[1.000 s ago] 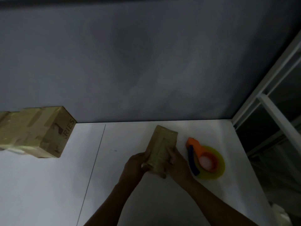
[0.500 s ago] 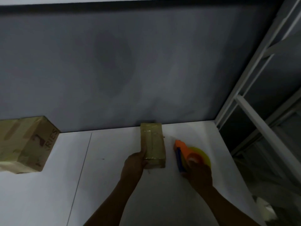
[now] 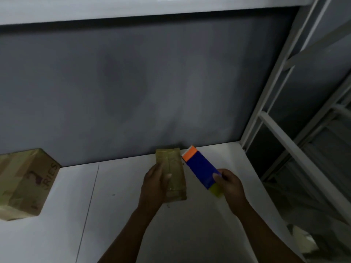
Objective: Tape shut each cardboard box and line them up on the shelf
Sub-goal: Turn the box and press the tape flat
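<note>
Left hand grips small box on shelf; right hand holds tape dispenser just right of box.

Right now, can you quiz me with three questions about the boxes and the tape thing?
1. True or false: the right hand grips the tape dispenser.
2. Where is the big box compared with the small box? A) to its left B) to its right C) on top of it
3. Fill in: the left hand holds the small ____ on the white shelf.
Key: 1 true; 2 A; 3 box.
</note>
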Demonstrator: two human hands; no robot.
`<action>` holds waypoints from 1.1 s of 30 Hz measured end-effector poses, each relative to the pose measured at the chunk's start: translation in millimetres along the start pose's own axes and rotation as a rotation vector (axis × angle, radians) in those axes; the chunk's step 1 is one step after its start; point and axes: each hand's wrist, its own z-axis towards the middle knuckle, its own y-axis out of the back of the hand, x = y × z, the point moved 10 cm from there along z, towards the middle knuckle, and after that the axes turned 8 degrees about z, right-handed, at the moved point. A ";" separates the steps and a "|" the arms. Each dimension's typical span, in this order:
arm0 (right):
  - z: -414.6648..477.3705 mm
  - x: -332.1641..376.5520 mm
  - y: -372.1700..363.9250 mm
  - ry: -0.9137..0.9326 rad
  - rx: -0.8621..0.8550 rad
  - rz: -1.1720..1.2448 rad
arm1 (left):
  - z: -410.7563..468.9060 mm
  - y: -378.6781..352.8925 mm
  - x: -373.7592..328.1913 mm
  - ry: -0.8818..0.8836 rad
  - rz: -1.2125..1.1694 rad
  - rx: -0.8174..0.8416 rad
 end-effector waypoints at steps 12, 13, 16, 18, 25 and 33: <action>-5.3 46.4 -29.7 0.043 0.206 0.354 | -1.1 17.4 11.9 0.686 -0.917 0.155; -5.5 45.8 -31.3 0.040 0.220 0.346 | -3.3 17.9 14.8 0.719 -0.926 0.132; -9.5 50.6 -38.7 0.050 0.311 0.264 | -10.5 20.5 20.7 0.784 -0.932 0.063; -17.9 55.1 -52.4 0.063 0.447 0.096 | -14.8 24.9 21.1 0.790 -0.897 0.009; -32.5 67.4 -74.4 0.176 0.592 -0.467 | -20.5 40.6 22.0 0.815 -0.857 -0.082; -31.0 81.8 -75.0 0.457 0.502 -0.634 | -12.8 55.6 13.1 0.758 -0.864 -0.075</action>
